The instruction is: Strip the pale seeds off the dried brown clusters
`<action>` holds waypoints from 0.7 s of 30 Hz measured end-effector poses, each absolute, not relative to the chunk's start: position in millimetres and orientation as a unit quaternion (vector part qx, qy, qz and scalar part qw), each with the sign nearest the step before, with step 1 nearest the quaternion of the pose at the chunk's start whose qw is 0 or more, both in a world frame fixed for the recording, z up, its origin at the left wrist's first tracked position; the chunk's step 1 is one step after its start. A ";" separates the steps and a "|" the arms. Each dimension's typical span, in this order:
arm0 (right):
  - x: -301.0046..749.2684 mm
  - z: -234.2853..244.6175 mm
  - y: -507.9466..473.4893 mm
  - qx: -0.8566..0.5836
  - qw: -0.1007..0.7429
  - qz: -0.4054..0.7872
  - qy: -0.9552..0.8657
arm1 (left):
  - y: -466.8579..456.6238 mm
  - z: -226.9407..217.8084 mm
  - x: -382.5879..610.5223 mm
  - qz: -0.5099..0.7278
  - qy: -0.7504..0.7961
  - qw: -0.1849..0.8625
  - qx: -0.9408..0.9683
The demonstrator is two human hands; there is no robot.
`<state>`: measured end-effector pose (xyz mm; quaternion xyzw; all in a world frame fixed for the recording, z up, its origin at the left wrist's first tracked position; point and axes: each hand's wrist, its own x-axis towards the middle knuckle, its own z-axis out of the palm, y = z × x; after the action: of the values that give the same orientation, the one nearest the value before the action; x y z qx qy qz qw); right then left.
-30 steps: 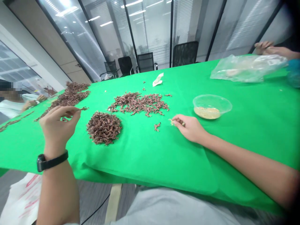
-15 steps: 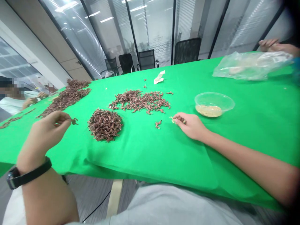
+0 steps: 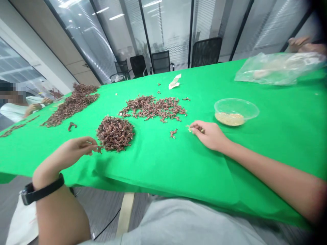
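Note:
My left hand (image 3: 74, 151), with a dark band at the wrist, pinches a small reddish-brown dried piece (image 3: 99, 149) between thumb and fingers. That piece is at the lower left edge of a rounded heap of similar dried pieces (image 3: 115, 133); whether it touches the heap I cannot tell. Pale yellowish bits (image 3: 189, 128) stick out from the fingertips of my right hand (image 3: 208, 134), which is closed on them just above the cloth. One loose brown piece (image 3: 173, 133) lies between the heap and my right hand. Another curved brown piece (image 3: 72, 126) lies beyond my left hand.
Behind the heap spreads a looser brown pile (image 3: 153, 108). A clear plastic bowl (image 3: 251, 111) with pale bits stands right. Further off are a crumpled white paper (image 3: 175, 81), a plastic bag (image 3: 276, 69) and a long brown pile (image 3: 68, 108). Other people sit far left and far right.
My left hand has moved right and nearer to me, bringing its brown piece to the heap's edge. The curved piece behind it now shows. My right hand stays nearly in place.

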<state>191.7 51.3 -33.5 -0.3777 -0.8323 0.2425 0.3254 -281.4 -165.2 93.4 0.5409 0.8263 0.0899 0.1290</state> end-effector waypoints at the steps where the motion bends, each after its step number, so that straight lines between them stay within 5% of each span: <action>1: 191.7 -33.8 51.4 -0.377 0.326 0.243 -0.832 | -165.3 92.1 -283.5 0.097 0.817 0.181 0.539; 4: 192.0 -34.8 51.9 -0.374 0.329 0.244 -0.832 | -164.6 89.0 -288.1 0.110 0.810 0.249 0.520; 21: 192.0 -33.1 51.7 -0.375 0.327 0.244 -0.832 | -146.2 93.3 -263.7 0.016 0.854 0.098 0.511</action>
<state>192.0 51.7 -33.1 -0.3753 -0.8324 0.2438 0.3268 -263.7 -146.2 93.3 0.5115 0.8536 0.0160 0.0978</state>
